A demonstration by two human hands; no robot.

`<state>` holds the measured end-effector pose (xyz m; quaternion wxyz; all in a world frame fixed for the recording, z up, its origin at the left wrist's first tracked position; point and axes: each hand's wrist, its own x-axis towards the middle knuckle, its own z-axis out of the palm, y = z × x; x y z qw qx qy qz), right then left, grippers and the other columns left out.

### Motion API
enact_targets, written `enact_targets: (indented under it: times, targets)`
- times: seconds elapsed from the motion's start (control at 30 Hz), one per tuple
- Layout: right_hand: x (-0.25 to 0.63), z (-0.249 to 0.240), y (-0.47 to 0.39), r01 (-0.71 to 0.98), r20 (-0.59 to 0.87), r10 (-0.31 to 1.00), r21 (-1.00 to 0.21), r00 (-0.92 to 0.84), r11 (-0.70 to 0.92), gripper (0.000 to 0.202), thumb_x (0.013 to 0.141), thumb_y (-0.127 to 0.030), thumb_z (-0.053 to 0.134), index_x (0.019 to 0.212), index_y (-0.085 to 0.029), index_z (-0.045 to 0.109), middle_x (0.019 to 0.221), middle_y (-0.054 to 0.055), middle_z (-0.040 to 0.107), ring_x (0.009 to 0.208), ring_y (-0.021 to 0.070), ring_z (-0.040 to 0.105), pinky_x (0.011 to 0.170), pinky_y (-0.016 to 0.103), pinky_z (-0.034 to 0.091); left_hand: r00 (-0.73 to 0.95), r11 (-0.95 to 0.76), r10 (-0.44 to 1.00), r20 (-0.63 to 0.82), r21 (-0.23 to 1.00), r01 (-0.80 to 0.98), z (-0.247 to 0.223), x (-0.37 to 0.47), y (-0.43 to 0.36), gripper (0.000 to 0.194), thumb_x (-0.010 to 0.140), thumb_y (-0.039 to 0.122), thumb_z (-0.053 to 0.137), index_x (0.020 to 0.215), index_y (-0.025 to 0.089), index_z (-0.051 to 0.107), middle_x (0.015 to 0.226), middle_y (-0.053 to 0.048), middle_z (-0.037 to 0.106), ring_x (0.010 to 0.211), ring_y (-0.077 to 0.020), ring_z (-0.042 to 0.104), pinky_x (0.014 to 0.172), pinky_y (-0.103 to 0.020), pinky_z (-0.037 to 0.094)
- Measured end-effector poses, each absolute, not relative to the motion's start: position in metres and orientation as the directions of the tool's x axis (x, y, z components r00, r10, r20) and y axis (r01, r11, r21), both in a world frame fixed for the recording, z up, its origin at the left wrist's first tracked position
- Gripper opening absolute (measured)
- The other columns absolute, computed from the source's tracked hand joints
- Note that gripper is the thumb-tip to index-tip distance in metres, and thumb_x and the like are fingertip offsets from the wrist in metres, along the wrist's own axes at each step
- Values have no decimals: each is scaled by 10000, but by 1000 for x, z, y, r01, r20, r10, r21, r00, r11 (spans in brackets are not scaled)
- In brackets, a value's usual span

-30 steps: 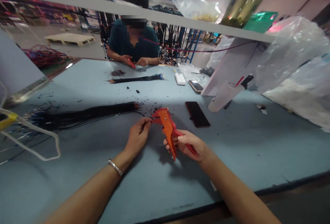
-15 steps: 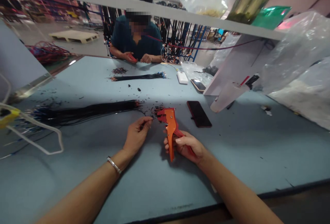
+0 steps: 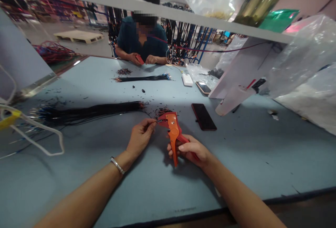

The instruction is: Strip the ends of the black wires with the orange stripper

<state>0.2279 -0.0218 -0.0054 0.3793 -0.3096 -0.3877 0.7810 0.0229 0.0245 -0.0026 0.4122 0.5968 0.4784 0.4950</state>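
My right hand (image 3: 193,150) grips an orange and red wire stripper (image 3: 172,126), its jaws pointing left and away from me. Between the thumb and fingertips of my left hand (image 3: 141,135) is a thin black wire (image 3: 158,120). The wire's tip reaches into the stripper's jaws. Behind the jaws lies a small heap of dark insulation scraps (image 3: 161,111). Left of it, a long bundle of black wires (image 3: 97,112) rests on the blue-grey table (image 3: 126,200), with copper-coloured ends towards the scraps and blue and white ends at the far left.
A dark phone (image 3: 204,116) lies right of the stripper. Further back are a white power bank (image 3: 187,79), another phone (image 3: 203,87) and a second wire bundle (image 3: 144,78). Across the table sits a co-worker (image 3: 141,42) holding a red tool. A white wire frame (image 3: 56,151) stands at left.
The wire's tip has moved into the stripper's jaws, and the jaws look differently set against it. The whole view has shifted slightly.
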Motion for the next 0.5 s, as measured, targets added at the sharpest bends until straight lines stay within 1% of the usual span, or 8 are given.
enact_targets:
  times: [0.2,0.4,0.5]
  targets:
    - [229,-4,-23,-319,-170,832,-868,-529,-380,358,642,-176,661,993,-110,640,886,100,700,737,190,666,685,326,531,69,-248,969,239,951,187,-2,21,23,215,805,376,576,783,170,630,593,26,526,575,-117,493,573,-213,405]
    - [229,-2,-25,-297,-164,823,-880,-543,-371,415,672,-215,680,1069,-113,617,882,85,680,737,178,644,696,327,519,70,-291,957,282,932,216,-3,21,22,210,807,360,572,745,170,636,609,18,545,588,-119,495,574,-210,407]
    - [229,-1,-25,-283,-170,822,-885,-544,-370,412,672,-231,683,1059,-109,614,863,78,668,722,177,636,688,327,514,62,-300,954,293,927,224,-3,21,21,205,806,351,576,730,170,634,604,19,546,582,-118,496,572,-209,407]
